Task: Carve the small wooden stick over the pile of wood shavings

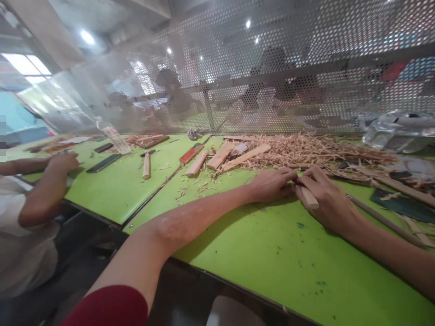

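Observation:
My left hand (270, 184) rests on the green table (258, 267) with its fingers curled against a small piece that I cannot make out, right where it meets my right hand. My right hand (324, 199) is closed around a pale wooden handle (310, 198), probably a carving knife whose blade is hidden between the fingers. A long thin wooden stick (384, 220) lies on the table just right of my right hand. A heap of wood shavings (316, 151) lies just beyond both hands.
Several cut wooden blocks (220, 156) lie left of the shavings. A perforated metal screen (288, 68) closes the table's far side. A co-worker's arm (47, 185) rests on the neighbouring green table at left, near a plastic bottle (113, 136). Crumpled plastic (397, 129) sits far right.

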Tool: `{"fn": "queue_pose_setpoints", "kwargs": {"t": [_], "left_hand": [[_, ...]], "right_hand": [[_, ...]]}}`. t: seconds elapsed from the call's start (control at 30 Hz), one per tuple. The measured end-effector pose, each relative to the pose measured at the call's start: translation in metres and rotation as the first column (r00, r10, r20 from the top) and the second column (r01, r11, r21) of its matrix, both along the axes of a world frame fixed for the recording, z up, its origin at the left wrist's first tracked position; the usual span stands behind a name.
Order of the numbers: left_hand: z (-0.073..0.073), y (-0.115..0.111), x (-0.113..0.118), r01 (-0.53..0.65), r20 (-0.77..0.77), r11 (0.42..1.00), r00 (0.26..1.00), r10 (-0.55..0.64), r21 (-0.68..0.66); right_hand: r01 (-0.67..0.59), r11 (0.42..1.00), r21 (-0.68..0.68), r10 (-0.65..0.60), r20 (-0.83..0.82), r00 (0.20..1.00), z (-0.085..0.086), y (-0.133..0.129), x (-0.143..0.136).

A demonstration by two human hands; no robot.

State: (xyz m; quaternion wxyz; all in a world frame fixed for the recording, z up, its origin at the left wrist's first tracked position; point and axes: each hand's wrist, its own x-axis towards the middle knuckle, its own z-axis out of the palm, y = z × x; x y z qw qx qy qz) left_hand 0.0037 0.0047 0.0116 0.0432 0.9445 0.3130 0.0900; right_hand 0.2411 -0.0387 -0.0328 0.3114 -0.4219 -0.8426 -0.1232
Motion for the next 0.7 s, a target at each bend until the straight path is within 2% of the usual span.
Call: {"fn": "queue_pose_setpoints", "kwargs": {"t": [0.1,0.23,0.37,0.53,0.57,0.67,0.7], "left_hand": [[-0.001,-0.001,0.001,-0.028,0.003,1.000,1.000,0.028,0.001],[0.001,-0.006,0.001,-0.065,0.055,0.996,0.996,0.069,-0.062],[0.001,-0.011,0.001,-0.139,0.096,0.986,0.984,0.148,-0.095],[-0.011,-0.005,0.003,-0.177,0.153,0.980,0.970,0.190,-0.093],[-0.014,-0.003,0.004,-0.175,0.156,0.979,0.969,0.190,-0.103],[-0.020,0.002,0.003,-0.238,0.184,0.968,0.951,0.248,-0.072],[-0.021,0.003,0.003,-0.229,0.180,0.971,0.955,0.237,-0.063]], "right_hand": [[-0.047,0.999,-0.012,0.047,-0.032,0.998,0.003,-0.003,-0.001],[-0.061,0.998,-0.027,0.058,-0.080,0.995,0.011,-0.012,-0.005],[-0.085,0.996,-0.002,0.084,-0.126,0.988,0.014,-0.018,-0.008],[-0.107,0.992,0.067,0.119,-0.210,0.970,0.007,-0.016,-0.011],[-0.148,0.984,0.103,0.168,-0.227,0.959,0.006,-0.015,-0.011],[-0.169,0.985,0.033,0.172,-0.228,0.959,0.006,-0.016,-0.012],[-0.145,0.989,-0.019,0.137,-0.223,0.965,0.007,-0.016,-0.011]]}}
